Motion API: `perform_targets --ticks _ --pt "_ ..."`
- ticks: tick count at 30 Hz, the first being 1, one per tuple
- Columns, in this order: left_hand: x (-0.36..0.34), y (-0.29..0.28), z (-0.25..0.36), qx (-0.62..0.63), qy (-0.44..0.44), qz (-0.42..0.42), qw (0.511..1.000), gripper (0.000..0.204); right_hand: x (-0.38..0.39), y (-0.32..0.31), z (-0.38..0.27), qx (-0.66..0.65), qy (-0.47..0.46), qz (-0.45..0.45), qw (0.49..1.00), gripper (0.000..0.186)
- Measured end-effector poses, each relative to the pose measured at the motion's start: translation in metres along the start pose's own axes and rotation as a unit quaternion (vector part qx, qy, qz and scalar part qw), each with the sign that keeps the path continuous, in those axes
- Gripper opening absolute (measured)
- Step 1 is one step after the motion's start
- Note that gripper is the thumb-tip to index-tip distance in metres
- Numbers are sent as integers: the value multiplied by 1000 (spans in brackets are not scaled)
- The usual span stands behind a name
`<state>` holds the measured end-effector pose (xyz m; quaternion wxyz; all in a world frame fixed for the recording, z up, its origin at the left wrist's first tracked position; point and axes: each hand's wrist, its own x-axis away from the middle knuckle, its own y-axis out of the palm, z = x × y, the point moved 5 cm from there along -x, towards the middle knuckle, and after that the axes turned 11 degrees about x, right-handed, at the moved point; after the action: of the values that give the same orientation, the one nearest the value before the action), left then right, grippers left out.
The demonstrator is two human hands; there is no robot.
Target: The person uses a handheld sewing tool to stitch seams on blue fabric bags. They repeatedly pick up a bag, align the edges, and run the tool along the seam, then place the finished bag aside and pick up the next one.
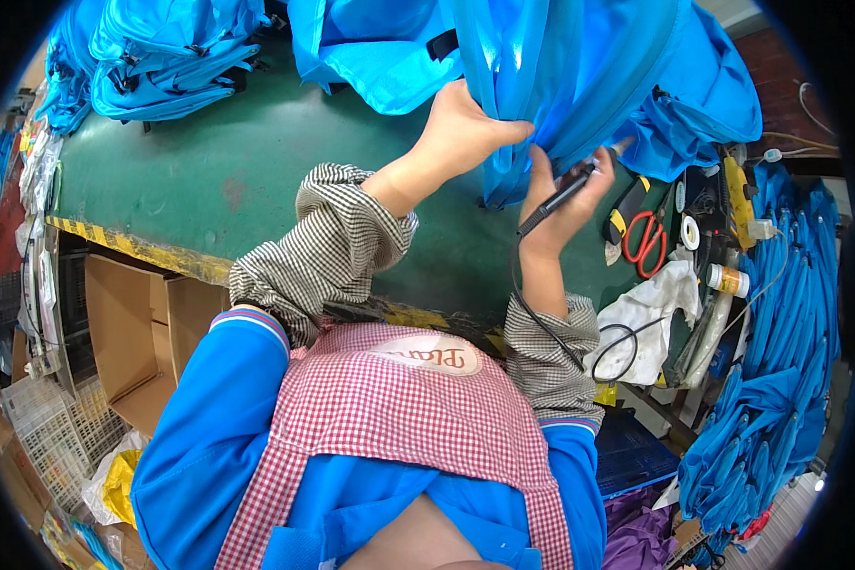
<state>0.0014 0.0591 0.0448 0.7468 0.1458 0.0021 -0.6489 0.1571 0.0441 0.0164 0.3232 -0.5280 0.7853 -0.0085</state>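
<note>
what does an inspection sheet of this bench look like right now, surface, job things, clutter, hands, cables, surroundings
surface: green table top, yellow-black striped front edge.
job's things: blue bag held up over the table; black pen-shaped corded tool.
clutter: red-handled scissors, white cloth, small tape roll, small bottle, all at the right end.
hands: left hand grips the bag fabric; right hand holds the tool, tip at the bag.
cables: black cord runs from the tool and loops on the cloth.
surroundings: more blue bags piled far left, blue pieces at right, cardboard boxes below left.
</note>
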Motion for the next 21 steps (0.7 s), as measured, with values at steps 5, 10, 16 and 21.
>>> perform_targets --ticks 5,10,16,21 --pt "-5 -6 -8 35 21 -23 999 35 19 -73 -47 -40 -290 77 953 58" --pt "-7 -6 -6 30 9 -52 998 32 31 -74 -56 2 -314 -46 948 13" --pt "-9 -6 -6 11 2 -57 998 27 30 -54 -53 19 -362 -39 931 12" --pt "-7 -5 -6 -5 -2 -64 998 34 27 -45 -57 51 -351 -47 934 13"
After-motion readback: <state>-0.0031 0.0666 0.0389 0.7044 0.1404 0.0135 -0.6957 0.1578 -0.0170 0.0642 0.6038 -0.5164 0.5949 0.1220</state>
